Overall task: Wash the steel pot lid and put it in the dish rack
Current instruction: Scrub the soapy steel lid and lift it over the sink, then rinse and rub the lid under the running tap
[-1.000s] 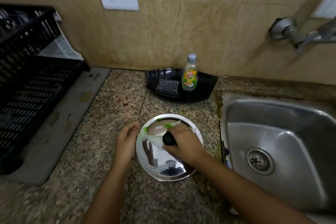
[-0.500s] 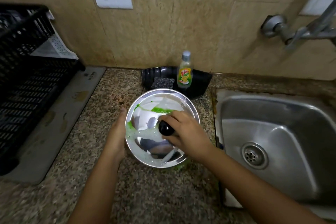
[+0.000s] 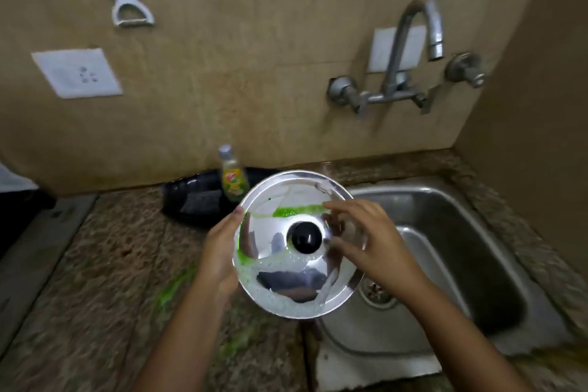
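The steel pot lid (image 3: 273,223) is round and shiny, with a black knob (image 3: 306,237) in its middle. Green soap streaks and white foam cover its top and lower edge. It is raised and tilted over the counter's right edge, partly above the sink. My left hand (image 3: 219,251) grips its left rim. My right hand (image 3: 372,242) hovers just right of the knob with fingers spread, holding nothing. The dish rack shows only as a dark sliver (image 3: 19,210) at the far left edge.
A steel sink (image 3: 461,232) with a drain lies to the right, under a wall tap (image 3: 410,51). A soap bottle (image 3: 234,177) stands in a black tray (image 3: 197,197) with a scrub pad at the back. Green soap smears mark the granite counter (image 3: 105,264).
The lid has been lifted off the counter and carried right toward the sink. My right hand has let go of the knob and opened. The view has tilted up and right.
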Motion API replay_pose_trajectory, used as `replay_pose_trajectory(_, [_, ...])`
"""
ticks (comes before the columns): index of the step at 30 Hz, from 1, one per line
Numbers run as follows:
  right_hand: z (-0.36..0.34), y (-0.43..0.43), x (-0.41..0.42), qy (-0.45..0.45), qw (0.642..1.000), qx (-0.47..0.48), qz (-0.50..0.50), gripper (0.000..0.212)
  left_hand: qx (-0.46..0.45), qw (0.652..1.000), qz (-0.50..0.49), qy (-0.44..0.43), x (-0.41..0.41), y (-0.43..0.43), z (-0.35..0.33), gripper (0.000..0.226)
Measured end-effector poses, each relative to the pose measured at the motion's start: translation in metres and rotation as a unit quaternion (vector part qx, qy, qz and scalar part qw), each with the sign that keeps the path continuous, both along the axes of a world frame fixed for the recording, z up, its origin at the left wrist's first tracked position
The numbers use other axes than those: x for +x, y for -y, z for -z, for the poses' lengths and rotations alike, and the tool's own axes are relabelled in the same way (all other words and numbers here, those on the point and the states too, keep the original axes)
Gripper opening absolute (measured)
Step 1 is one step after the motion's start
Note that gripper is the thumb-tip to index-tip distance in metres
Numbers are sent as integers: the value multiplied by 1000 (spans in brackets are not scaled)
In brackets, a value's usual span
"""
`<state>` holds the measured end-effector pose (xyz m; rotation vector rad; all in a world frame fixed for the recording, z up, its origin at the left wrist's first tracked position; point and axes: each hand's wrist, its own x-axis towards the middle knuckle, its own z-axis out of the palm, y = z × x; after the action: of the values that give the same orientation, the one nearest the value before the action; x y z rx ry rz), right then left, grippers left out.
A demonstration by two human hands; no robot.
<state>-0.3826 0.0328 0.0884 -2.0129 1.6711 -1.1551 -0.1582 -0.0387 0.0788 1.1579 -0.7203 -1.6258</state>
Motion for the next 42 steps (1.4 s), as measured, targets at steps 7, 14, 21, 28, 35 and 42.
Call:
replay_pose_trajectory(7, [13,-8,-119,502,850,91,130,38,13,999,-34,-32,-118,-9,-5,44])
replay_pose_trajectory(14, [30,15,-212,549,805,153,165,33,5,998,-69,-12,-207,-13,5,46])
replay_pose_trajectory(21, [-1,69,-240,459,857,162,167,19,48,995,-76,-33,-236,7,-12,35])
replay_pose_trajectory(28, [-43,147,-237,343,921,79,166,39,78,994,-50,-64,-244,33,-26,39])
replay_pose_trajectory(35, [-51,173,-220,276,945,55,168,34,82,993,-49,-72,-241,40,-24,36])
replay_pose_trajectory(42, [-58,180,-213,277,935,55,212,50,78,994,-42,-62,-240,40,-21,43])
